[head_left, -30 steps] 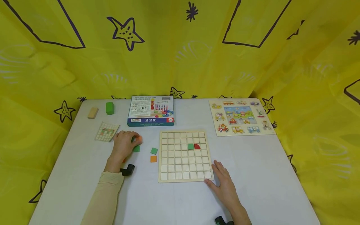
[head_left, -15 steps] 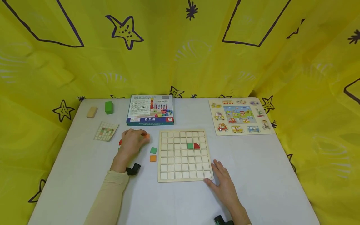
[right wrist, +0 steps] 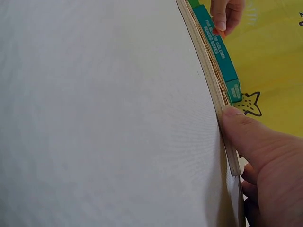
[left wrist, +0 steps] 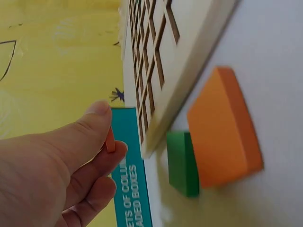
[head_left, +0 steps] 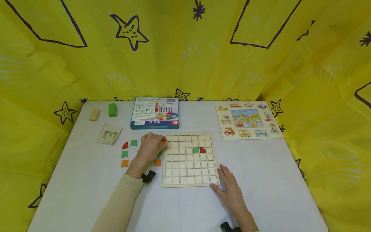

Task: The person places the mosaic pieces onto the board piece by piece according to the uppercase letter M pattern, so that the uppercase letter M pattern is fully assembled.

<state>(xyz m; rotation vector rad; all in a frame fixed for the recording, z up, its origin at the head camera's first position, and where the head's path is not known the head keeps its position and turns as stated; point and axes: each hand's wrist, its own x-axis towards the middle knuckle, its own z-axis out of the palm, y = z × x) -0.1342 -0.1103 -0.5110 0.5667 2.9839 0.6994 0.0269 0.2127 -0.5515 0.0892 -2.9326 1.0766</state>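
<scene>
My left hand [head_left: 150, 147] pinches a small orange tile [left wrist: 110, 141] between thumb and fingers, over the far left corner of the wooden grid board [head_left: 182, 179]. A green square [head_left: 196, 150] and a red quarter-circle [head_left: 202, 150] lie side by side in two of its cells. My right hand [head_left: 231, 187] rests at the board's near right corner, thumb against the front edge and fairly straight fingers along the right side. Beneath the left wrist are an orange square [left wrist: 222, 135] and a green square [left wrist: 182, 163], partly covered in the head view.
Loose tiles, among them a red quarter-circle [head_left: 125, 145] and an orange square [head_left: 125, 163], lie left of the hand. Behind are a pattern card [head_left: 109, 134], a green block [head_left: 112, 110], a plain wooden block [head_left: 94, 114], a bead-set box [head_left: 155, 113] and a vehicle puzzle [head_left: 247, 120].
My left hand has moved right with the orange tile, from among the loose tiles to the board's left edge, uncovering several tiles. The right hand stays in place.
</scene>
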